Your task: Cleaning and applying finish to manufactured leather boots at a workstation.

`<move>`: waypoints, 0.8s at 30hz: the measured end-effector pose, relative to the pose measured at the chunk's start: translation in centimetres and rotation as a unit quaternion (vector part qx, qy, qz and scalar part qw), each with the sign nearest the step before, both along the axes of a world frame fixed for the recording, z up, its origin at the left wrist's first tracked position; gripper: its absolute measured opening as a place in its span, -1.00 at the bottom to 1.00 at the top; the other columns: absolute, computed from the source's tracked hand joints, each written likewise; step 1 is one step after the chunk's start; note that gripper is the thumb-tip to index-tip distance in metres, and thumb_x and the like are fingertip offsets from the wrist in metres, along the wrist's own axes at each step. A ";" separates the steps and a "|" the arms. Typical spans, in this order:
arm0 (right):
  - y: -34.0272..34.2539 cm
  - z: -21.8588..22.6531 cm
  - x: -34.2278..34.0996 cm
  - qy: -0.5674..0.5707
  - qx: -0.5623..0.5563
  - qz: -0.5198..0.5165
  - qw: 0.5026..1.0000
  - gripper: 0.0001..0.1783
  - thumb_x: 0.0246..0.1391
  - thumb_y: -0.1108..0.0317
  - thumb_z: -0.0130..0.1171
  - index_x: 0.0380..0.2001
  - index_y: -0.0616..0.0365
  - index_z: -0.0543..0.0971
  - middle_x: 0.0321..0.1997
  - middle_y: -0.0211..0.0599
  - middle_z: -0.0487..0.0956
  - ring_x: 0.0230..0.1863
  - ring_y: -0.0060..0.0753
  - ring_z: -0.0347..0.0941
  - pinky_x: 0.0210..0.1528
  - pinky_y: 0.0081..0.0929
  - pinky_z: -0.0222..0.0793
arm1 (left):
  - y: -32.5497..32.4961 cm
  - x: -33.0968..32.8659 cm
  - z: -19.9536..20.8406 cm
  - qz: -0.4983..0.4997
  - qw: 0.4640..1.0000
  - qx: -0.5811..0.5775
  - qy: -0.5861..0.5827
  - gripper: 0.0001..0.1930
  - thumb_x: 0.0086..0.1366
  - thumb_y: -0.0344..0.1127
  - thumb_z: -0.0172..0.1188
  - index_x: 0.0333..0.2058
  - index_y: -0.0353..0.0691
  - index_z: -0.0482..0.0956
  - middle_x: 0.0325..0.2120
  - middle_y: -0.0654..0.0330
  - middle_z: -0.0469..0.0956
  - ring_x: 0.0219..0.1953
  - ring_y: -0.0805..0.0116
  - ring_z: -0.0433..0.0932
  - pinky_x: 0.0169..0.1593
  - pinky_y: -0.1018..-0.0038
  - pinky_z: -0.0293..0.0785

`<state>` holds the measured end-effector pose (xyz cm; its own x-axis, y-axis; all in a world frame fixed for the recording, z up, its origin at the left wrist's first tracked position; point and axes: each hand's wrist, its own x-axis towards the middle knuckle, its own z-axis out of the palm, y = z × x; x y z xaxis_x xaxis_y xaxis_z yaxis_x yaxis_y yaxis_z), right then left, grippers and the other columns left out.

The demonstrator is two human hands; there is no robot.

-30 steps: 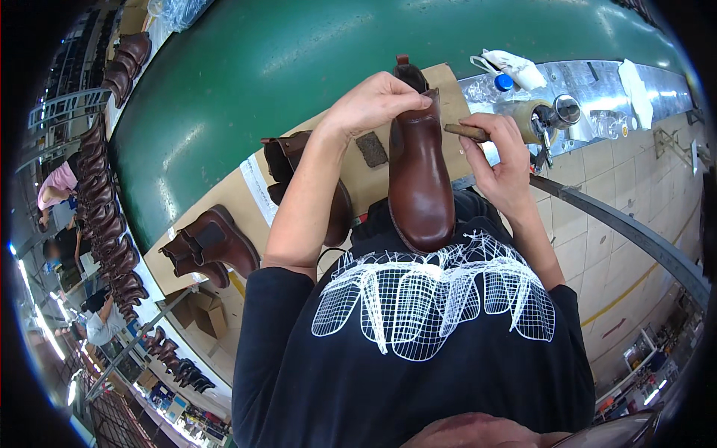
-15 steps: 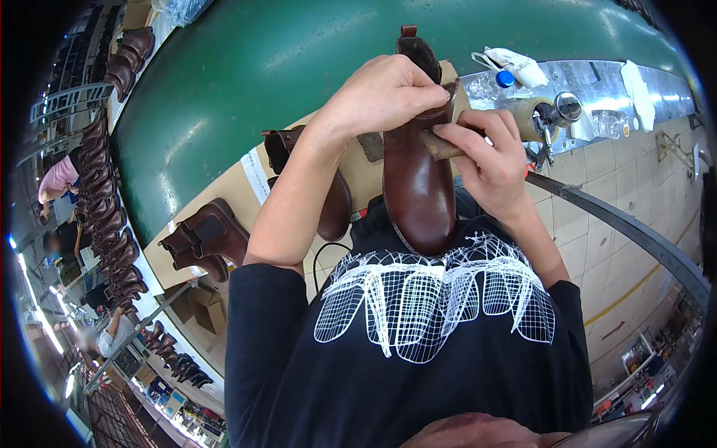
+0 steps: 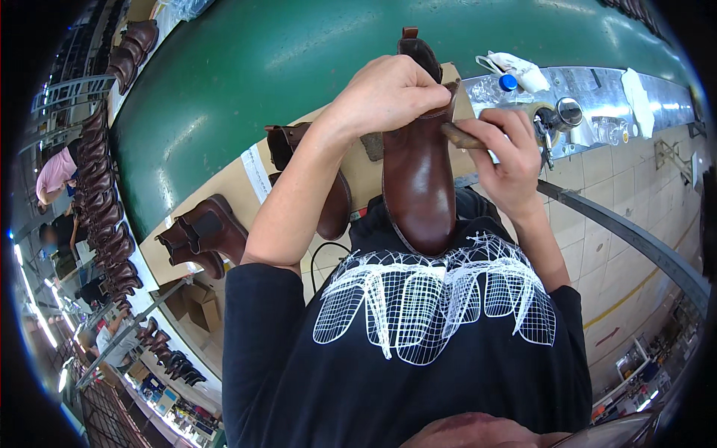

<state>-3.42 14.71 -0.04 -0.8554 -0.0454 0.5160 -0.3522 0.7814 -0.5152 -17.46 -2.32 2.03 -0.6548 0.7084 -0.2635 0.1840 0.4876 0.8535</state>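
A glossy dark brown ankle boot (image 3: 420,187) lies toe toward my chest, its opening and pull tab pointing away. My left hand (image 3: 392,93) is closed on the boot's upper at the ankle, fingertips pinching the leather edge. In my right hand (image 3: 509,160) is a small brown pad (image 3: 464,137), gripped between thumb and fingers. The pad's tip is at the boot's right side below the ankle; whether it touches cannot be made out. Another brown pad (image 3: 371,146) lies on the cardboard, partly hidden by the boot.
More brown boots (image 3: 203,233) stand on the cardboard (image 3: 243,198) at left, one partly behind my left arm. Beyond is a green table (image 3: 224,97). A metal shelf (image 3: 594,82) at right carries a blue-capped bottle (image 3: 508,82) and a metal-topped container (image 3: 568,112).
My right hand has moved slightly right and turned, shifting the pad from over the boot's front to its right side. The left hand keeps its hold; the boot has barely moved.
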 end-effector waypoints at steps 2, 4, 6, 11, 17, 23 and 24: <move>0.5 -0.1 0.4 -0.012 -0.010 -0.019 1.000 -0.60 -0.31 0.62 0.24 -0.28 0.09 0.65 -0.31 -0.27 0.52 -0.31 -0.18 0.42 -0.30 -0.34 0.38 | 0.0 -0.1 0.1 -0.012 0.999 -0.036 0.016 -0.67 0.07 -0.14 0.15 -0.57 -0.37 0.58 -0.77 0.05 0.41 -0.69 0.29 0.40 -0.48 0.36 0.37; 0.0 0.3 0.2 -0.008 -0.013 -0.022 1.000 -0.61 -0.30 0.62 0.24 -0.28 0.08 0.65 -0.31 -0.27 0.52 -0.31 -0.18 0.42 -0.30 -0.34 0.38 | 0.1 -0.1 -0.1 -0.014 0.999 -0.032 0.008 -0.67 0.15 -0.16 0.16 -0.51 -0.39 0.62 -0.74 0.19 0.42 -0.63 0.46 0.36 -0.47 0.45 0.34; -1.0 0.6 0.0 0.010 -0.020 0.009 1.000 -0.62 -0.29 0.61 0.24 -0.28 0.07 0.66 -0.32 -0.28 0.52 -0.31 -0.19 0.42 -0.30 -0.35 0.38 | 0.3 0.2 -0.1 -0.019 0.999 -0.028 0.001 -0.67 0.24 -0.18 0.18 -0.44 -0.41 0.66 -0.70 0.34 0.44 -0.58 0.63 0.33 -0.47 0.54 0.30; 0.3 -0.4 0.1 -0.006 -0.005 -0.021 1.000 -0.61 -0.31 0.63 0.23 -0.29 0.07 0.66 -0.31 -0.28 0.53 -0.30 -0.18 0.43 -0.29 -0.32 0.39 | 0.1 0.2 -0.7 0.008 1.000 -0.009 0.021 -0.67 0.06 -0.13 0.13 -0.59 -0.35 0.60 -0.76 0.02 0.42 -0.68 0.26 0.42 -0.46 0.34 0.39; -1.3 0.4 -0.2 0.006 -0.022 0.003 1.000 -0.61 -0.31 0.65 0.23 -0.29 0.09 0.65 -0.30 -0.28 0.53 -0.31 -0.19 0.42 -0.29 -0.35 0.38 | 0.6 0.4 0.1 0.010 1.000 -0.023 0.014 -0.67 0.06 -0.13 0.13 -0.57 -0.34 0.62 -0.75 0.01 0.44 -0.67 0.24 0.46 -0.46 0.33 0.40; -0.1 -0.5 0.3 -0.009 -0.024 0.003 1.000 -0.59 -0.35 0.65 0.26 -0.29 0.09 0.66 -0.32 -0.28 0.52 -0.33 -0.21 0.42 -0.32 -0.34 0.37 | 0.6 0.7 0.1 0.000 0.999 -0.037 0.030 -0.66 0.05 -0.11 0.14 -0.59 -0.32 0.62 -0.75 0.04 0.45 -0.67 0.22 0.47 -0.45 0.33 0.40; -0.2 -0.3 0.3 -0.010 -0.025 0.004 1.000 -0.59 -0.35 0.65 0.26 -0.29 0.09 0.66 -0.32 -0.28 0.52 -0.33 -0.21 0.42 -0.32 -0.34 0.37 | 0.5 0.7 0.1 0.001 0.999 -0.038 0.030 -0.66 0.05 -0.11 0.14 -0.59 -0.32 0.62 -0.75 0.04 0.45 -0.67 0.22 0.47 -0.45 0.33 0.40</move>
<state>-3.16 14.53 -0.36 -0.8649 -0.0263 0.5013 -0.3476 0.7520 -0.5601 -16.75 -1.84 2.12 -0.6717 0.6871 -0.2769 0.2326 0.5505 0.8018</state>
